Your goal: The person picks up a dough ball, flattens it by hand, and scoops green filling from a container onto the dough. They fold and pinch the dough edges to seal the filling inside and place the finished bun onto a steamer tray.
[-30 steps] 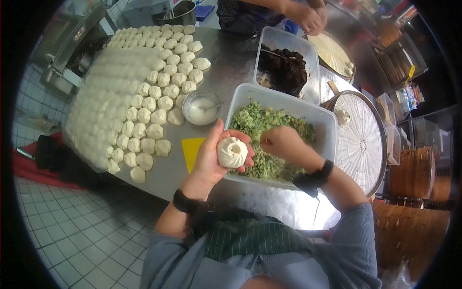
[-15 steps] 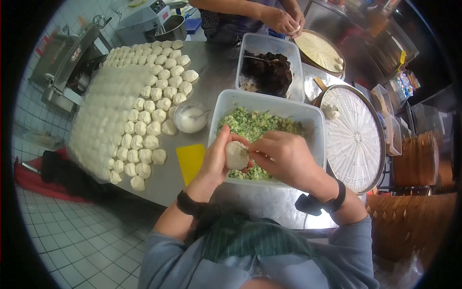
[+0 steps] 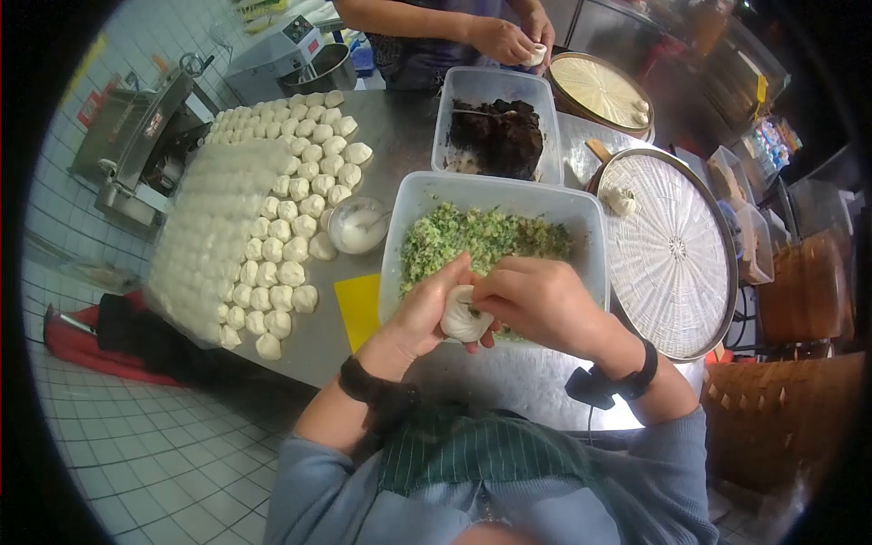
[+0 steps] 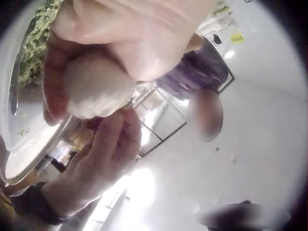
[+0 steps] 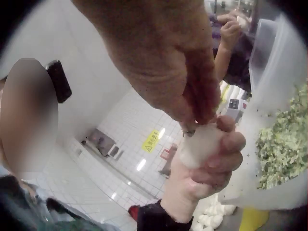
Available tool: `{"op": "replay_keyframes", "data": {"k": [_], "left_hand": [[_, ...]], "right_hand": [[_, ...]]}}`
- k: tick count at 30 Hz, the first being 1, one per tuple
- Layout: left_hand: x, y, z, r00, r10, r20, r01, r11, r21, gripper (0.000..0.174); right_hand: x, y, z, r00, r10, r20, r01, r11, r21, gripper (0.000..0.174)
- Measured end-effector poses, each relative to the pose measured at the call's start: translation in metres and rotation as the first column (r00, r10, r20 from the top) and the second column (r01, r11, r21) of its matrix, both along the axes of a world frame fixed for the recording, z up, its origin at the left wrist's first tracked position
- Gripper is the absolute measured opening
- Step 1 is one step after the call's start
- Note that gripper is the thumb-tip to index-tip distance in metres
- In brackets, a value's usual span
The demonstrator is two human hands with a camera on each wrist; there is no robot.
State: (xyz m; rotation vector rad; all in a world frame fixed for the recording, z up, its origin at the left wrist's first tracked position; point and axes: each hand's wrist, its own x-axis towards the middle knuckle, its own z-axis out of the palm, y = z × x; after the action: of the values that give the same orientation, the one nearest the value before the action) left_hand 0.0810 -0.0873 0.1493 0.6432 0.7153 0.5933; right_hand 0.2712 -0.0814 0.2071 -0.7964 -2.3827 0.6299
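In the head view my left hand [image 3: 418,316] cradles a white dough bun [image 3: 461,318], fingers curled round its side and underneath. My right hand [image 3: 549,300] pinches the dough at the bun's upper edge, and its fingers cover part of the top. Pleats show on the bun's side. The left wrist view gives the bun's [image 4: 98,86] smooth flank between palm and fingers. From the right wrist, the bun [image 5: 198,149] sits under the right fingertips, a dark speck of filling at the pinched rim. Both hands are over the near edge of a plastic tub [image 3: 595,259] of chopped green filling [image 3: 481,232].
Rows of dough pieces [image 3: 295,227], partly under plastic sheeting [image 3: 195,245], lie left. A bowl of white powder [image 3: 359,227] and a yellow scraper [image 3: 357,313] are nearer. Beyond are dark filling [image 3: 495,141] and another person's hands [image 3: 504,41]. A round woven tray [image 3: 677,272] holds a bun [image 3: 621,201].
My right hand has come from over the green filling to the bun and now pinches its edge. The bun, first facing up with its hole showing, has turned in my left hand.
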Motion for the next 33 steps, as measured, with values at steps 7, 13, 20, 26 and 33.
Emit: {"op": "replay_keyframes", "data": {"k": [7, 13, 20, 26, 33], "left_hand": [[0.041, 0.0, 0.005, 0.974, 0.135, 0.182, -0.11, 0.984, -0.141, 0.061], [0.08, 0.006, 0.004, 0.953, 0.291, 0.091, -0.286, 0.956, -0.063, 0.068], [0.052, -0.002, 0.017, 0.956, 0.281, -0.083, -0.267, 0.952, 0.152, 0.056], [0.002, -0.025, 0.018, 0.863, 0.481, -0.156, -0.431, 0.861, 0.269, 0.049], [-0.104, -0.07, -0.009, 0.58, 0.796, -0.175, -0.744, 0.605, 0.283, 0.047]], "right_hand": [[0.03, -0.011, -0.001, 0.993, -0.032, -0.113, 0.012, 0.985, -0.17, 0.065], [0.063, -0.007, -0.017, 0.975, -0.062, -0.211, 0.025, 0.984, -0.174, 0.065], [0.183, 0.051, -0.073, 0.729, -0.682, 0.063, 0.681, 0.711, -0.173, 0.044], [0.197, 0.073, -0.128, 0.692, -0.682, 0.238, 0.716, 0.689, -0.108, 0.042], [0.189, 0.072, -0.097, 0.727, -0.609, 0.316, 0.685, 0.674, -0.276, 0.061]]}}
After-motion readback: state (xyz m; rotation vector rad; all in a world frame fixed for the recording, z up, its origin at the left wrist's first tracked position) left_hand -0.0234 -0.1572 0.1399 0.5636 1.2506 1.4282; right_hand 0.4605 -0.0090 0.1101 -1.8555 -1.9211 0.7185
